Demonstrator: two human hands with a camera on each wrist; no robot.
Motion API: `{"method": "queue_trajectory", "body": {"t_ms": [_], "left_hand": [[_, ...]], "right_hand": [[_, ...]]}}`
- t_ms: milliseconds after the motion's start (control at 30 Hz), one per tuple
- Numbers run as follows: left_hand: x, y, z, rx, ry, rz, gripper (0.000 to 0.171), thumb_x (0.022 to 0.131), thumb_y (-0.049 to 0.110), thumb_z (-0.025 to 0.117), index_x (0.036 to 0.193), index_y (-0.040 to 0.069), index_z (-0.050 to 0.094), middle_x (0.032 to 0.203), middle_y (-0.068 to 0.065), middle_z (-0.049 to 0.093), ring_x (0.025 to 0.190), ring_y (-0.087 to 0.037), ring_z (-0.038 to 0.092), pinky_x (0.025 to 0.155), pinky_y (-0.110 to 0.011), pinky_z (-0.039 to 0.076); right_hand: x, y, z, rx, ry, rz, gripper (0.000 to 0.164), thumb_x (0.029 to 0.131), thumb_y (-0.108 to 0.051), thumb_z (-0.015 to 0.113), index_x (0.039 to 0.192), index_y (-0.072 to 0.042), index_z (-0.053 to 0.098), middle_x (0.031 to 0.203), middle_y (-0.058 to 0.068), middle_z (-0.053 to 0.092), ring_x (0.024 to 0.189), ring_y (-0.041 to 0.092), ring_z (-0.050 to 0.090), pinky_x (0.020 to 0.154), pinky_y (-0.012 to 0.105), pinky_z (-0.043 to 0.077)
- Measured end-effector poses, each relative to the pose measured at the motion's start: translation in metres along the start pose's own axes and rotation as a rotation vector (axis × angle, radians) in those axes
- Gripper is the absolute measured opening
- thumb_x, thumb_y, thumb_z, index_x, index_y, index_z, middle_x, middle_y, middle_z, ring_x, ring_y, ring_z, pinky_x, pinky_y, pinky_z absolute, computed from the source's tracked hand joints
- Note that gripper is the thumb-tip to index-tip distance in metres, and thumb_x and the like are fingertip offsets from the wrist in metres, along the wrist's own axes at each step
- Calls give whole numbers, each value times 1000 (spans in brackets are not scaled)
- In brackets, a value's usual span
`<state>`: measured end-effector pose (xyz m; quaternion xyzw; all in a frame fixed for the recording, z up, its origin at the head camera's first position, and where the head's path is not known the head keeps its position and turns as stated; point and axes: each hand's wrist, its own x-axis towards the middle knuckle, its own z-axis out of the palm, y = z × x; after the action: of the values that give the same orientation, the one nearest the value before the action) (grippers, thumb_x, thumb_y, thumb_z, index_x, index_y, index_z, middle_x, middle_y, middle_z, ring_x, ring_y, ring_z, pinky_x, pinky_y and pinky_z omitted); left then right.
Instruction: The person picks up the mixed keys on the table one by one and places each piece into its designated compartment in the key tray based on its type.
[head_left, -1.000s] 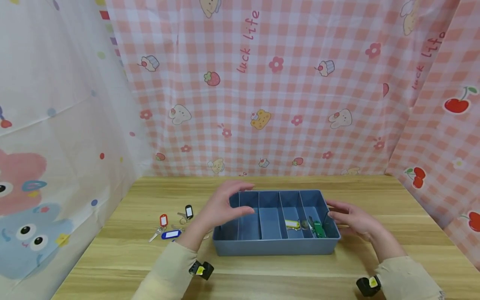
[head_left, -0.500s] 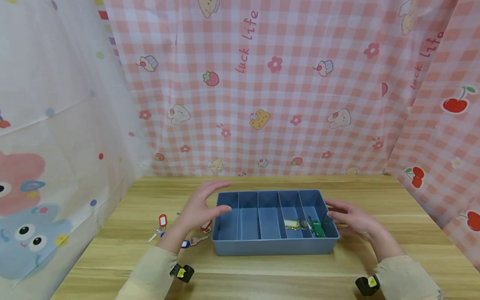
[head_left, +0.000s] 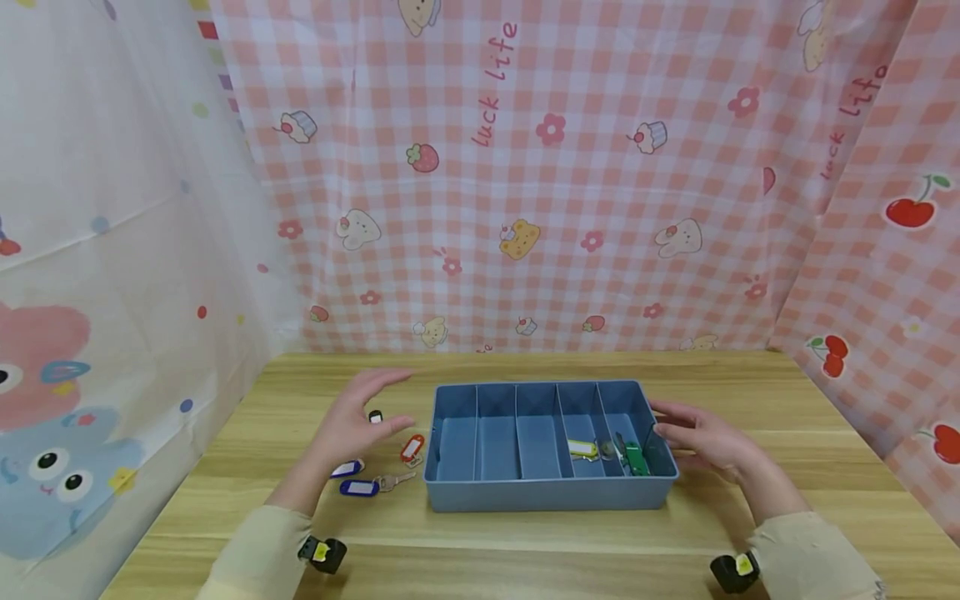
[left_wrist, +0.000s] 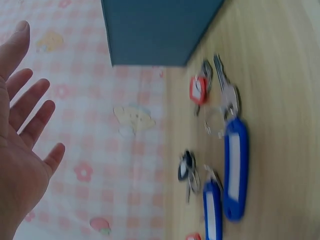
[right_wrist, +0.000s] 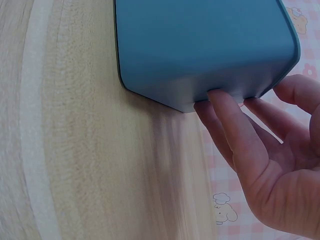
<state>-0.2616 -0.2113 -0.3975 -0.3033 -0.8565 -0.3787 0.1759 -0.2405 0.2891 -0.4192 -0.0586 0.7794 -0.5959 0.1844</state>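
Observation:
My left hand (head_left: pixel 348 429) hovers over loose key tags left of a blue-grey divided box (head_left: pixel 551 496), holding nothing, thumb and fingers spread apart. Around it on the table lie two blue key tags (head_left: pixel 359 488), one with its key pointing toward the box, a red key tag (head_left: pixel 412 447) and a partly covered black key tag (head_left: pixel 375 416). In the left wrist view a second red tag (left_wrist: pixel 193 237) peeks in at the bottom edge. My right hand (head_left: pixel 705 437) touches the box's right end wall with extended fingertips, its thumb by the rim.
Inside the box, a yellow key tag (head_left: pixel 582 447) lies in the second compartment from the right, and a green key tag (head_left: pixel 637 458) in the rightmost. The wooden table (head_left: pixel 525 550) ends at a pink checked cloth (head_left: pixel 555 183) behind.
My left hand has moved left from above the box's left compartments to over the loose key tags, fingers spread throughout. My right hand stays against the box end.

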Motion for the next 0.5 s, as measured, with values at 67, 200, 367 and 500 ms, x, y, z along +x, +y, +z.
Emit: {"method": "queue_trajectory", "body": {"t_ms": [67,200,367,500], "left_hand": [[-4,-4,-4,3,15,-2,61,78,13,86,134,11,61,134,-9,59,126,-30,49,103,-54,38],[-13,-12,-13,-2,27,-11,61,78,9,85,133,9,61,134,-10,59,125,-32,49,102,-56,38],[-24,-21,-23,9,21,-25,60,78,8,84,134,10,61,133,-10,60,124,-31,49,100,-58,38],[-32,-27,-29,15,15,-29,61,78,7,84,134,11,61,133,-9,60,123,-29,50,99,-58,38]], "right_hand": [[0,0,0,0,3,4,66,102,-17,56,153,7,21,142,37,39,112,30,59,90,50,52],[0,-1,0,-5,2,7,66,102,-17,56,153,7,21,142,37,39,112,31,59,90,49,52],[-1,-1,0,-11,0,8,66,102,-19,56,153,6,21,143,37,39,112,31,59,90,49,52],[2,3,-3,5,4,13,69,101,-21,59,153,6,22,142,36,39,111,31,59,90,50,52]]}}
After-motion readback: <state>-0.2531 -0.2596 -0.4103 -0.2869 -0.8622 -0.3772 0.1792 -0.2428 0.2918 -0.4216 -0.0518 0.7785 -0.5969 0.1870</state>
